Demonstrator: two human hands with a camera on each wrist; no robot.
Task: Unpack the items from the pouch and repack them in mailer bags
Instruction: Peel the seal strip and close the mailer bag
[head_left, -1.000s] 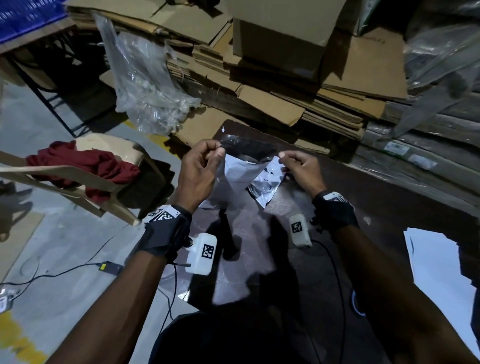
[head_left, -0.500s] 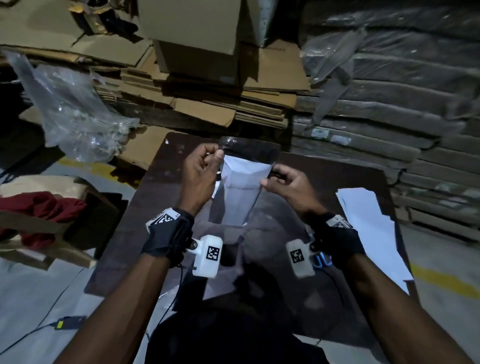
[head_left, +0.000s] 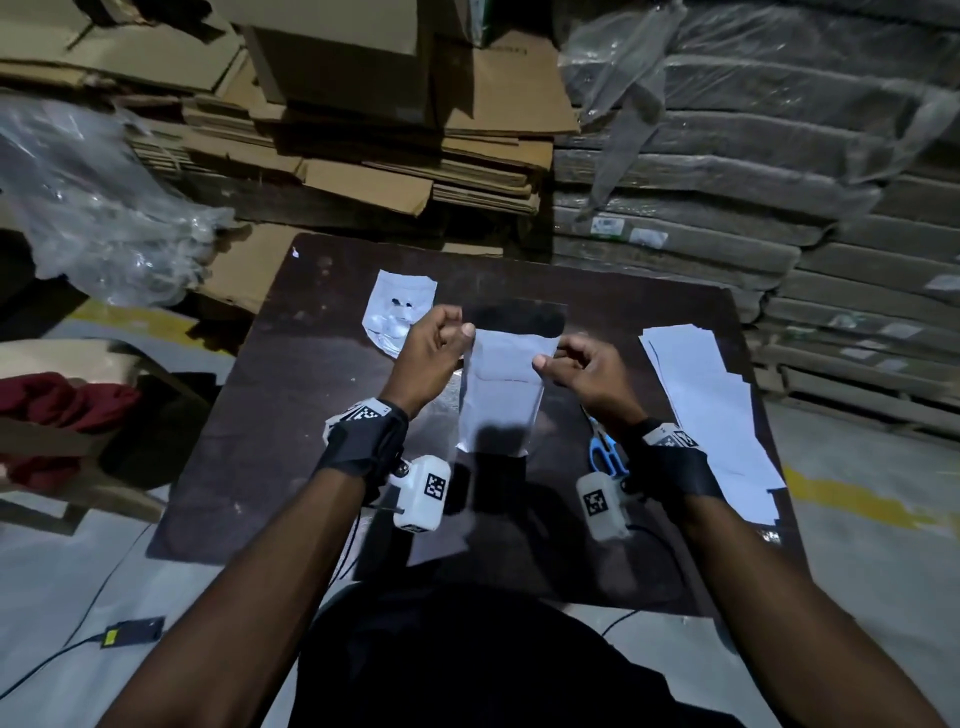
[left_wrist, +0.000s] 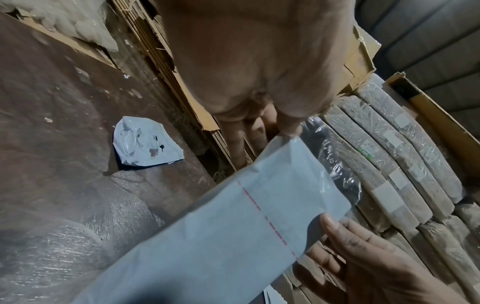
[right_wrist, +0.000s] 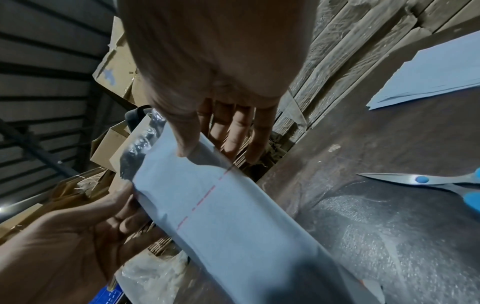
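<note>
I hold a white mailer bag (head_left: 501, 395) upright over the dark table (head_left: 311, 415). Its dark, glossy flap (head_left: 514, 317) stands above the mouth. My left hand (head_left: 465, 332) pinches the top left corner and my right hand (head_left: 543, 361) pinches the top right corner. The left wrist view shows the bag (left_wrist: 233, 236) with a red dashed line across it, my left hand (left_wrist: 288, 131) at its corner. In the right wrist view the right thumb (right_wrist: 187, 148) presses on the bag (right_wrist: 233, 216). A crumpled, torn white pouch (head_left: 397, 317) lies on the table behind my left hand.
A fanned stack of white mailer bags (head_left: 711, 415) lies along the table's right side. Blue-handled scissors (head_left: 605, 452) lie by my right wrist. Flattened cardboard (head_left: 415, 156) and wrapped bundles (head_left: 753, 208) are stacked behind the table. A clear plastic bag (head_left: 104, 208) sits at the left.
One second ago the crumpled pouch was at my right fingers; now it lies on the table behind my left hand. My right hand has taken the bag's right corner, and the bag hangs flat.
</note>
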